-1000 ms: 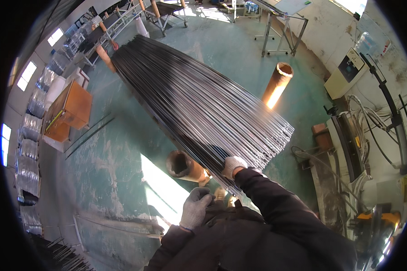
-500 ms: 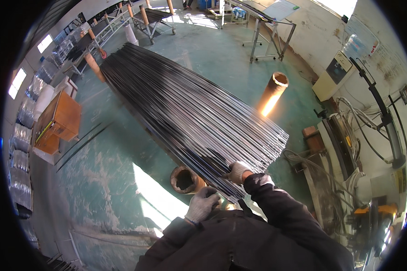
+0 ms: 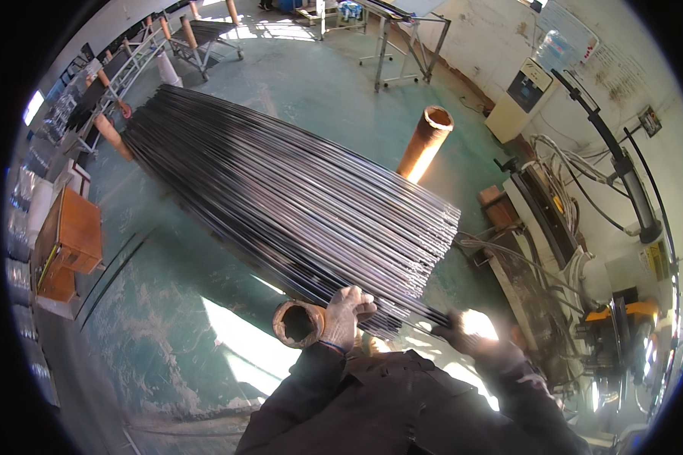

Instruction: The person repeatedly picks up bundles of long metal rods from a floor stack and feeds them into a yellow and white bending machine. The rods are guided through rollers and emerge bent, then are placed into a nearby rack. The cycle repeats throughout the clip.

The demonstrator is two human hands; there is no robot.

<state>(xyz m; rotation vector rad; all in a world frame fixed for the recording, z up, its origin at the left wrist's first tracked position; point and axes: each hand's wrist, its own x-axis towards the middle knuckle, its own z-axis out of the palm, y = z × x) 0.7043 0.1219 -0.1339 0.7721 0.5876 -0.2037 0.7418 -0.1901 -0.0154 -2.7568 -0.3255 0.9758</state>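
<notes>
A wide bundle of long, thin black rods (image 3: pixel 281 182) stretches from the far left toward me, its pale, shiny ends fanned at the near right. My right hand (image 3: pixel 474 332), in a light work glove, is closed around a few black rods (image 3: pixel 426 311) that stick out past the other ends. Bright sunlight washes out part of that glove. At the bundle's near edge, my gloved left hand (image 3: pixel 343 318) has its fingers curled in against the rods; what lies within them is hidden. Right beside it opens a thick brown cardboard tube (image 3: pixel 281 326).
Another upright cardboard tube (image 3: pixel 426 144) stands behind the bundle, and a third tube (image 3: pixel 112 138) rises at its far end. A wooden cabinet (image 3: pixel 72 235) is on the left. Machinery with cables (image 3: pixel 546 197) lines the right wall, near a water dispenser (image 3: pixel 520 98).
My right hand has moved right, drawing a few rods out beyond the bundle's end. The left hand has come up onto the near edge of the rods. The view has shifted right.
</notes>
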